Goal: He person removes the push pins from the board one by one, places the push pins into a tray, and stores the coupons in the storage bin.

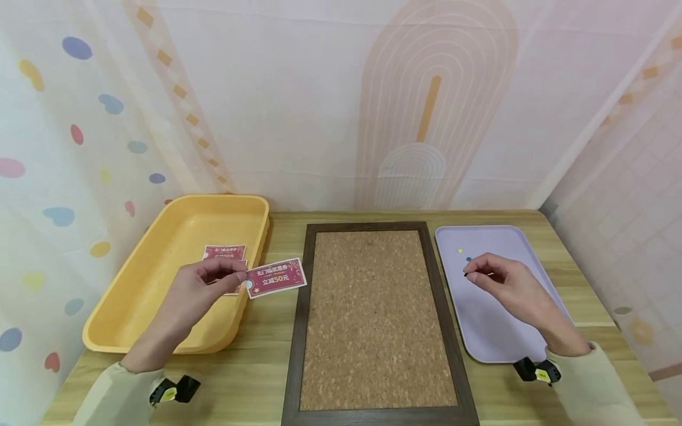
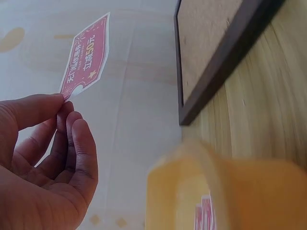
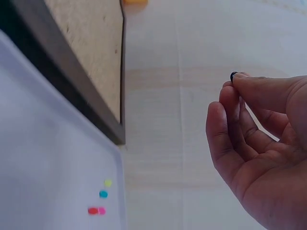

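My left hand [image 1: 186, 299] pinches a red paper coupon [image 1: 276, 278] with a white border by its left end, between thumb and fingertips. The coupon reaches out past the yellow basin's edge toward the framed cork board [image 1: 378, 319]. Over the lilac tray [image 1: 495, 340], my right hand [image 1: 517, 293] pinches a small black thumbtack [image 3: 233, 75] between thumb and forefinger; most of it is hidden by the fingertips. Several small coloured thumbtacks, among them a yellow one [image 3: 108, 182] and a teal one [image 3: 103, 194], lie in the tray.
A yellow basin [image 1: 144, 266] stands at the left with more coupons [image 1: 226, 251] at its right side, partly behind my left hand. The cork board lies on the wooden table [image 1: 263, 367] between basin and tray. A patterned curtain [image 1: 298, 106] hangs behind the table.
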The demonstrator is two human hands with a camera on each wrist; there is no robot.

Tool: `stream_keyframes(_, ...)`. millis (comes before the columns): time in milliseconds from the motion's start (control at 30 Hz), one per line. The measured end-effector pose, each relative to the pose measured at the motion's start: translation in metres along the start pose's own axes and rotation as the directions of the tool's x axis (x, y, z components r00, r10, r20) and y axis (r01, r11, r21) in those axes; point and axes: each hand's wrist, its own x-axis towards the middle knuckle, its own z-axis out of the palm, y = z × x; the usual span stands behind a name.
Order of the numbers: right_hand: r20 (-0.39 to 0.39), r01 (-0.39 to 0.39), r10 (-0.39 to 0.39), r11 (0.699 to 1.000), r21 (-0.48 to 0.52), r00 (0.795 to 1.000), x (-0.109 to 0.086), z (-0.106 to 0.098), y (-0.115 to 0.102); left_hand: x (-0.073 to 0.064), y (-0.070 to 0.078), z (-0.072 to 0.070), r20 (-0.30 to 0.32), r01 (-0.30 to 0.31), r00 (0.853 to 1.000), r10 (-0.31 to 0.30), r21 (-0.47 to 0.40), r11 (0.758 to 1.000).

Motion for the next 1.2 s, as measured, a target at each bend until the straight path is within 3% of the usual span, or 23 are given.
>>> stream_keyframes(200,0.000,-0.007,0.007,1.000,-0.028,1.000,-0.001,-0.008,0.012,0.003,-0.011,-0.022,-0.014,0.036,0.999,-0.035,0.051,0.998)
stream_keyframes(333,0.006,-0.012,0.012,0.999,-0.036,1.000,0.001,-0.013,0.021,0.008,-0.019,-0.034,-0.014,0.000,1.000,0.001,0.101,0.995)
stream_keyframes(500,0.032,-0.017,0.019,0.999,-0.034,0.999,0.003,-0.018,0.032,0.016,-0.029,-0.047,0.006,-0.043,0.999,0.042,0.087,0.995)
stream_keyframes(633,0.052,-0.015,0.016,1.000,-0.026,0.999,0.006,-0.022,0.040,0.022,-0.037,-0.058,0.021,-0.031,0.999,0.030,0.068,0.997)
stream_keyframes(767,0.068,-0.024,0.026,0.999,-0.026,0.997,0.009,-0.023,0.047,0.026,-0.045,-0.068,0.030,-0.013,0.999,0.010,0.104,0.994)
stream_keyframes(1000,0.112,-0.013,0.016,1.000,-0.026,0.994,0.010,-0.027,0.063,0.036,-0.058,-0.080,0.091,0.008,0.996,-0.021,0.136,0.991)
stream_keyframes(1200,0.180,-0.062,0.062,0.998,-0.006,0.982,0.013,-0.029,0.075,0.047,-0.067,-0.090,0.153,0.034,0.987,-0.053,0.121,0.992)
